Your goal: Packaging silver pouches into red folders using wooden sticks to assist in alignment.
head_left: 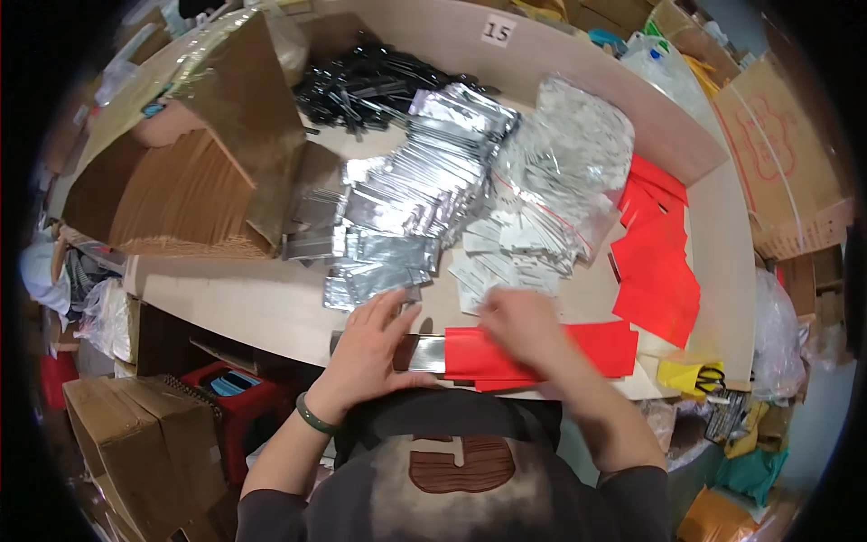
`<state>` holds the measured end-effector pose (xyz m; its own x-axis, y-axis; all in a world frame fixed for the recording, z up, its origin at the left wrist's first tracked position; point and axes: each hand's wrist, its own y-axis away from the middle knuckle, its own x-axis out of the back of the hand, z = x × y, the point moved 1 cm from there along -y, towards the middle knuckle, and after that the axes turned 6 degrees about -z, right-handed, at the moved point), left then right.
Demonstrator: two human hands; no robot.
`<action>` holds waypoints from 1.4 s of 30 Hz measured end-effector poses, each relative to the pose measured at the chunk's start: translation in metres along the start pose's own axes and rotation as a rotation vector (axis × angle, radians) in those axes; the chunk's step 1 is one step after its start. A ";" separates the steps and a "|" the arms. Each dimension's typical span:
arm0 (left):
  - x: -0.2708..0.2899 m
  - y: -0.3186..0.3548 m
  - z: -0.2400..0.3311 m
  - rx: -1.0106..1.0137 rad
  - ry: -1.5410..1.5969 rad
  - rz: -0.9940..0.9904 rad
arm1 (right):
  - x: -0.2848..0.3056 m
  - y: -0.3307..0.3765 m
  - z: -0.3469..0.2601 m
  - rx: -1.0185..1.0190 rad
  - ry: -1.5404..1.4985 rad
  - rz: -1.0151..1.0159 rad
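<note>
I'm seeing the left hand (370, 348) lying half-open, fingers spread, against a glossy silver strip (424, 353) at lower centre. The right hand (519, 323) is showing curled, blurred — its hold I'm not discerning — over smooth red sheets (467, 354). A printed white label (498, 31) is topping the frame.

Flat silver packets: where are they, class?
In the head view, the flat silver packets lie beyond the left hand, between the open brown cardboard box at left and white paper slips at right.
</note>
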<state>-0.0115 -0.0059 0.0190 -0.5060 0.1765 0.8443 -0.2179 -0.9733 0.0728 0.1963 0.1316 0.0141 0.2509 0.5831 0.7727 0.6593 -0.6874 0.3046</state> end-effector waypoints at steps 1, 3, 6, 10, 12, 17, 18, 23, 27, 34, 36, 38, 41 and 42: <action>-0.003 -0.002 -0.010 0.070 0.025 0.083 | 0.016 -0.008 0.023 0.021 0.172 0.045; -0.011 -0.010 -0.029 0.110 0.087 0.185 | 0.031 -0.014 0.062 0.028 0.319 0.028; 0.021 -0.010 -0.028 0.062 -0.003 0.258 | 0.037 -0.018 0.061 -0.014 0.281 0.014; 0.113 0.027 -0.078 0.202 -0.083 0.875 | 0.050 -0.003 0.036 -0.001 0.201 0.206; 0.158 0.044 -0.121 0.454 -0.395 0.913 | 0.048 -0.015 0.031 0.091 0.196 0.209; 0.169 0.045 -0.205 0.667 -0.285 0.351 | 0.027 -0.052 -0.016 0.163 0.188 0.043; 0.164 0.037 -0.207 0.640 -0.254 0.405 | 0.023 -0.058 -0.003 0.150 0.192 0.052; 0.167 0.034 -0.204 0.621 -0.195 0.395 | 0.012 -0.051 0.014 0.339 0.416 0.317; 0.171 0.027 -0.207 0.682 -0.130 0.428 | 0.007 -0.059 0.029 0.217 0.351 0.128; 0.159 0.042 -0.236 0.690 -0.287 0.467 | 0.020 -0.054 0.012 0.280 0.201 0.420; 0.160 0.040 -0.227 0.751 -0.430 0.504 | 0.015 -0.064 -0.016 0.302 0.128 0.330; 0.155 0.051 -0.218 0.657 -0.412 0.738 | -0.012 -0.079 -0.041 0.417 -0.024 0.239; 0.127 0.057 -0.175 0.551 0.262 1.079 | -0.049 -0.089 -0.051 0.441 0.121 0.337; 0.105 0.070 -0.168 0.560 0.402 1.135 | -0.053 -0.088 -0.059 0.431 0.183 0.433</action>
<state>-0.2199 -0.0310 0.0234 -0.4083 -0.8328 0.3737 0.8090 -0.5198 -0.2746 0.0833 0.1360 -0.0207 0.4582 0.1819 0.8700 0.7610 -0.5861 -0.2783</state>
